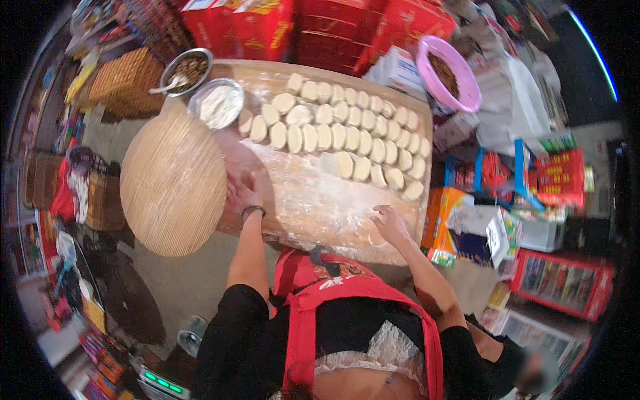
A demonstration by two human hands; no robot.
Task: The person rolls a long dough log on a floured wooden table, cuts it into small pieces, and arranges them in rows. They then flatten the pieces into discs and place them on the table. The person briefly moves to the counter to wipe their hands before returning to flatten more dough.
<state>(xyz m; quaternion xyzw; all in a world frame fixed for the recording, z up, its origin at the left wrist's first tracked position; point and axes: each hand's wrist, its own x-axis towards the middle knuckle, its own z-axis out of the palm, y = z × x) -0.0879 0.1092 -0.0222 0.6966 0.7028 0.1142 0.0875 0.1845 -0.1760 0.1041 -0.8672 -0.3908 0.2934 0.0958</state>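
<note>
My left hand (244, 194), with a dark bracelet at the wrist, is at the right edge of a round slatted mat (172, 185). Its fingertips are partly hidden at the rim, so I cannot tell whether they grip it. My right hand (390, 225) is empty, its fingers apart, over the floured right front of a wooden board (310, 195). Several rows of oval dough pieces (337, 135) cover the back and right of the board. A metal bowl of white flour (218, 104) stands at the back left corner.
Behind the flour is a metal bowl of brown filling (187, 70) with a white spoon. A pink basin (448, 75) of brown stuff stands beyond the back right corner. Red boxes (330, 30) line the back; cartons (475, 227) stand on the right. Another person (500, 350) is at lower right.
</note>
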